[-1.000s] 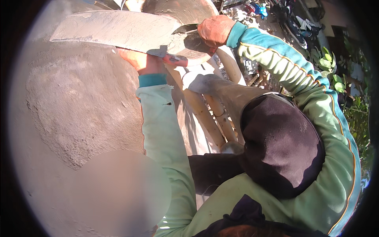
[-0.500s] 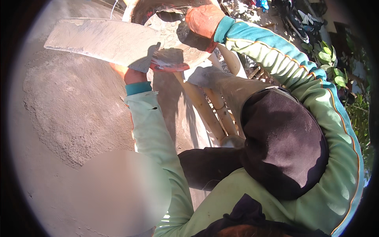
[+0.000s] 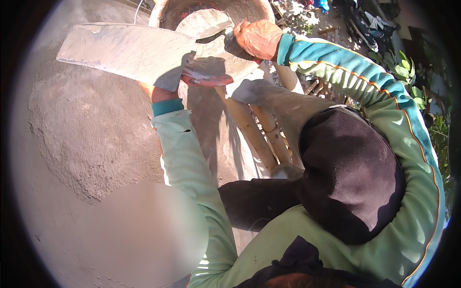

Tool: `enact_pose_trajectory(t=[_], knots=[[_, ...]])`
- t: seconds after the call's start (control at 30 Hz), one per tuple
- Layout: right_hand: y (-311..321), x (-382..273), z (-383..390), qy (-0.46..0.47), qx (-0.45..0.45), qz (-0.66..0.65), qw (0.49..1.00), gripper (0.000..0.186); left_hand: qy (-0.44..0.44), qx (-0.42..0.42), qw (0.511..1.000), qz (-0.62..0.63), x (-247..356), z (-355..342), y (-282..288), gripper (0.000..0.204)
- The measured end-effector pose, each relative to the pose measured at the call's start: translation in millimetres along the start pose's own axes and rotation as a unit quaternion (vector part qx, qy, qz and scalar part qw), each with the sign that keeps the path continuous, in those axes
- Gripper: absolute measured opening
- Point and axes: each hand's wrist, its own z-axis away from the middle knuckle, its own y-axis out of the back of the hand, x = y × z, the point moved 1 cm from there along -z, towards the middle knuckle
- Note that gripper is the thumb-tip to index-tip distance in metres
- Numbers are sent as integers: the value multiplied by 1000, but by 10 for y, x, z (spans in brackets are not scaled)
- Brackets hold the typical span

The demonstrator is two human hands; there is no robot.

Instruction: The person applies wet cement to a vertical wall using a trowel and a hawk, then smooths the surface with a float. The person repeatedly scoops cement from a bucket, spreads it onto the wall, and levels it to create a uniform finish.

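Observation:
My left hand (image 3: 159, 91) is mostly hidden under a long, mortar-smeared board (image 3: 125, 50), slightly curved, which it holds up from below. The board's right end reaches over the edge of a mortar-caked bucket (image 3: 266, 10) with reddish patches. My right hand (image 3: 259, 40) is closed at the right side of the bucket's mouth. It grips what looks like a trowel (image 3: 204, 24), whose rounded, grey-coated blade shows inside the bucket. The trowel's handle is hidden in the fist.
Left of me is a wall-like surface with a rough patch of fresh mortar (image 3: 96, 129). Bamboo poles (image 3: 249, 129) run below the bucket, beside my bent leg (image 3: 350, 168) in dark cloth. Green leaves (image 3: 408, 69) and scattered items lie at the right. A blurred area covers the lower left.
My right hand has moved slightly right and down. The trowel blade has turned so its grey, coated face now shows in the bucket. The board and left hand have barely moved.

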Motion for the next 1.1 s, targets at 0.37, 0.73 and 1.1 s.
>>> enact_pose_trajectory(t=[0.37, 0.73, 1.1], knots=[[-234, 336, -51, -110, 1, -64, 992, 31, -298, -152, 708, -622, 295, 624, -285, 26], [-163, 318, -96, -19, -51, -38, 998, 23, -275, -157, 800, -510, -349, 308, 152, 24], [-48, 152, -295, 149, -226, -147, 951, 29, -214, -158, 845, -464, -334, 239, 22, 28]])
